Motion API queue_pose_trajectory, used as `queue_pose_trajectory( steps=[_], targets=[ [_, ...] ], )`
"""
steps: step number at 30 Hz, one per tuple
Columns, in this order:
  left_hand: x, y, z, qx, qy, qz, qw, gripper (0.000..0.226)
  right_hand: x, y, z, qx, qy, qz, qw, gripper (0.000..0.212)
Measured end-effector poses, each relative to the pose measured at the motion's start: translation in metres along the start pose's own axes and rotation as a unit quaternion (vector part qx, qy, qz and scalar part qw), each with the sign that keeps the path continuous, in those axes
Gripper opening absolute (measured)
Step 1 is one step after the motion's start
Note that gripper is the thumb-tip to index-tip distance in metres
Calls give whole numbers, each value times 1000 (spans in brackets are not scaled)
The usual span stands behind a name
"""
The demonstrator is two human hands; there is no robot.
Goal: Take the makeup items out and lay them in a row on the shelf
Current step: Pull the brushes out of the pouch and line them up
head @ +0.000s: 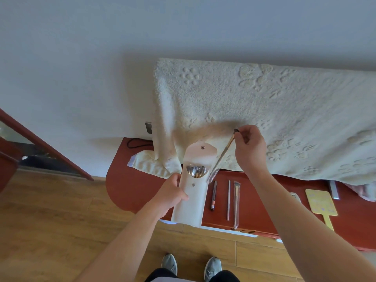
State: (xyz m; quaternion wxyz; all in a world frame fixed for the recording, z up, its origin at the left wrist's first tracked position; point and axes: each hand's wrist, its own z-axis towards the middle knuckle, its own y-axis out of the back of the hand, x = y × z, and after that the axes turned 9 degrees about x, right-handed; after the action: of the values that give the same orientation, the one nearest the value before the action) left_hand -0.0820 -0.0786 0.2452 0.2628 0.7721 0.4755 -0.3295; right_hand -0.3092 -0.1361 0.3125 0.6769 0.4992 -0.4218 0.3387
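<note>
Pouch (pixel 189 196): long, flat, cream, smooth-faced, with a rounded flap standing open above the left hand (pixel 173 193) and a metal snap stud on flap and body. Its curved mouth, just above that grip, showed a bundle of brushes (pixel 196 171) with pale wooden handles, some in clear film. The left hand gripped the pouch's left edge at mid-length, fingers curled behind and thumb across the front, holding it upright over the shelf (pixel 130 188), a glossy red-brown board with a rounded end.

The right hand (pixel 249 147) pinched the top end of one brush (pixel 222 154) between thumb and fingertips, the other fingers loosely curled. This brush was slim, dark-tipped, gold-then-silver along its shaft, and slanted down-left from the grip; its lower end, in a clear sleeve, hung just beside the pouch mouth.

Below the right wrist three items lay side by side on the shelf: a dark pencil (pixel 213 195), a thin pale stick (pixel 228 200) and a sleeved brush (pixel 236 204). Behind both hands hung a fluffy cream blanket (pixel 264 110) with embossed flowers.
</note>
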Motion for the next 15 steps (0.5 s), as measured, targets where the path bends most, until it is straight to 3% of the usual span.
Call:
queue_pose_trajectory(
  steps=[3,10,15],
  targets=[
    [0,3,2,-10,3,-4,1000,53,1,1,2,4,2,-1,1000,5],
    [-3,3,8,1,-10,-4,1000,51,-6,-14,-7,130,-5,-46,990,14],
    [-8,4,11,3,-30,-13,999,52,-11,-22,-11,171,-8,-51,984,12]
  ],
)
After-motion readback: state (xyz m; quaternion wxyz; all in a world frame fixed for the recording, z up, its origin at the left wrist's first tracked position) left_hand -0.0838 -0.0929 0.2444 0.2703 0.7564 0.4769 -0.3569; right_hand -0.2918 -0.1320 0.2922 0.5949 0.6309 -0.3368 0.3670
